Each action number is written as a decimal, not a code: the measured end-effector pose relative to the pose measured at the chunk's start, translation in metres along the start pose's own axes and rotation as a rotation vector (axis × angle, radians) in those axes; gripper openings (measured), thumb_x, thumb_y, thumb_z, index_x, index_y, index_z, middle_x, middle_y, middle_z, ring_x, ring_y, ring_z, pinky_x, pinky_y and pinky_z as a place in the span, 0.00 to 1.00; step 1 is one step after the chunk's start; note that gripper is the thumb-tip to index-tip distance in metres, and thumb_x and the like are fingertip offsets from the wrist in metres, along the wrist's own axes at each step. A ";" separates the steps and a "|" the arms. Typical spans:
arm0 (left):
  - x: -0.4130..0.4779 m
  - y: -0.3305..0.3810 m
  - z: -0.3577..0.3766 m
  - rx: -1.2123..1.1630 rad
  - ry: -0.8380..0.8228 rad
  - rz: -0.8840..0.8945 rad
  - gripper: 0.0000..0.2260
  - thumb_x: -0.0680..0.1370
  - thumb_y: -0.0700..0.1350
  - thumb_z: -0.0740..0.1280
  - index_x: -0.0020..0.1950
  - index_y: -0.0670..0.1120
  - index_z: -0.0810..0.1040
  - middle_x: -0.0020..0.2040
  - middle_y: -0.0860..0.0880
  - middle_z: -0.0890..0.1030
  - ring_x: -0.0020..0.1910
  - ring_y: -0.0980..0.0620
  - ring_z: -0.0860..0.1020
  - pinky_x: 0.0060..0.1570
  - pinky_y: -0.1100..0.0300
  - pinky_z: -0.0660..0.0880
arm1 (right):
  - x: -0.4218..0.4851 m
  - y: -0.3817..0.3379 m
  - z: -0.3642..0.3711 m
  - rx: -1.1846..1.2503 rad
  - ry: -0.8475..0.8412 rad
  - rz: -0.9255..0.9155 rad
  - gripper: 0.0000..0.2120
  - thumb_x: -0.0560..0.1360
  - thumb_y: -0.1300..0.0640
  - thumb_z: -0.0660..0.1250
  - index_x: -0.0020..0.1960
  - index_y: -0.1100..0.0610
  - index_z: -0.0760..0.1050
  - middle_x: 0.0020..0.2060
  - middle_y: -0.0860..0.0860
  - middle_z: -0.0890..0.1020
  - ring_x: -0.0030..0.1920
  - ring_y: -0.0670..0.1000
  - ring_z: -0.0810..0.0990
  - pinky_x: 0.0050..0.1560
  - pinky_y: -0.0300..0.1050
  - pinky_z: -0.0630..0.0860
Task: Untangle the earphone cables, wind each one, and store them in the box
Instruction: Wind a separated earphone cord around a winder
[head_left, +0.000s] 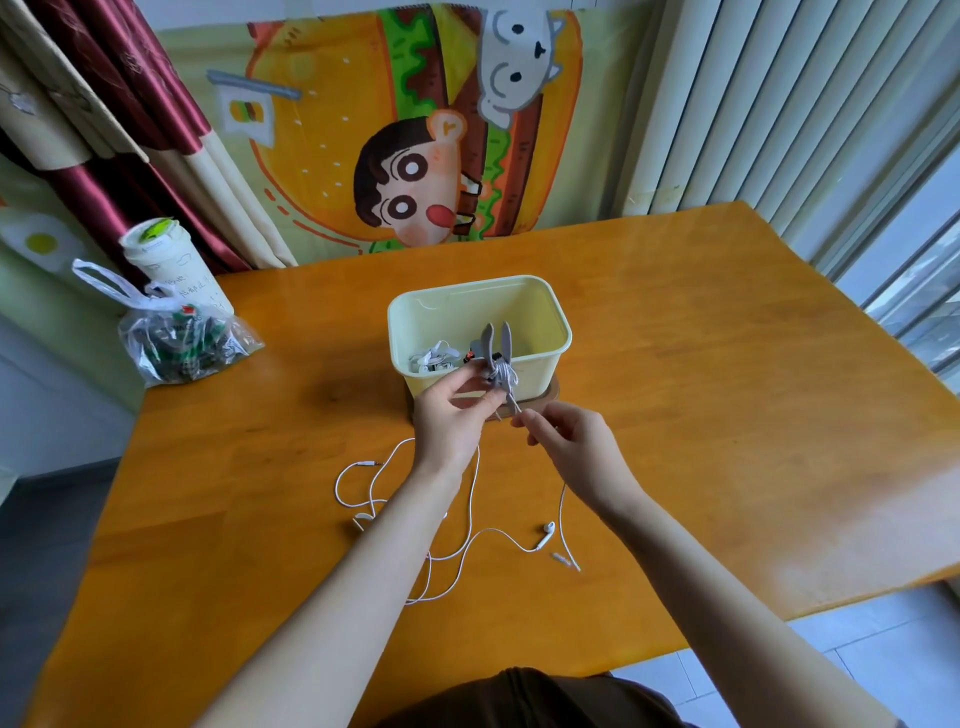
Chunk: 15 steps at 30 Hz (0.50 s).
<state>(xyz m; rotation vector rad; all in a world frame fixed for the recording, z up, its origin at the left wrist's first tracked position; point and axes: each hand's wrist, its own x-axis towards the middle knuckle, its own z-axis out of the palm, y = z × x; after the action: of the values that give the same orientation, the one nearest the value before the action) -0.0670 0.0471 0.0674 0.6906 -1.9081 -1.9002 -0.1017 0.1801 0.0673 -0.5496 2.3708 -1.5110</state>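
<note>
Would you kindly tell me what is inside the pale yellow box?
White earphone cables lie in the box, beside a small dark item. The left hand and the grey wound cable it holds hide whatever lies behind them.

Position: we sit at the person's head, above the near edge of the table (675, 364).
Direction: we face forward and down, toward the cartoon hanging (332, 130).
Nearness: close, wide-angle; the left hand (449, 415) and right hand (569, 441) sit mid-frame.
</note>
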 end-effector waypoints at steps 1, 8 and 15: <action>0.001 -0.003 -0.002 0.068 -0.002 0.044 0.12 0.72 0.37 0.73 0.52 0.50 0.82 0.45 0.52 0.84 0.46 0.56 0.82 0.44 0.66 0.78 | -0.001 -0.003 -0.002 -0.040 -0.006 -0.016 0.10 0.79 0.56 0.63 0.45 0.56 0.81 0.30 0.43 0.76 0.26 0.37 0.72 0.28 0.30 0.65; 0.001 -0.016 -0.012 0.501 -0.040 0.234 0.13 0.72 0.39 0.73 0.56 0.46 0.83 0.46 0.50 0.83 0.44 0.53 0.81 0.45 0.60 0.77 | 0.001 -0.013 -0.019 -0.197 -0.075 -0.077 0.09 0.78 0.56 0.64 0.46 0.57 0.82 0.30 0.43 0.76 0.28 0.37 0.73 0.29 0.30 0.66; 0.001 -0.012 -0.014 0.539 -0.251 0.262 0.15 0.71 0.40 0.75 0.57 0.47 0.83 0.48 0.47 0.82 0.46 0.51 0.80 0.49 0.55 0.78 | 0.012 -0.015 -0.041 -0.291 -0.024 -0.109 0.09 0.78 0.55 0.64 0.45 0.55 0.82 0.30 0.43 0.77 0.25 0.39 0.70 0.26 0.31 0.64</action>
<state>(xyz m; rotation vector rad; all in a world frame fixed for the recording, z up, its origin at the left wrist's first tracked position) -0.0588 0.0352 0.0562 0.3222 -2.5631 -1.3683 -0.1275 0.2019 0.0980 -0.7688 2.5970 -1.1966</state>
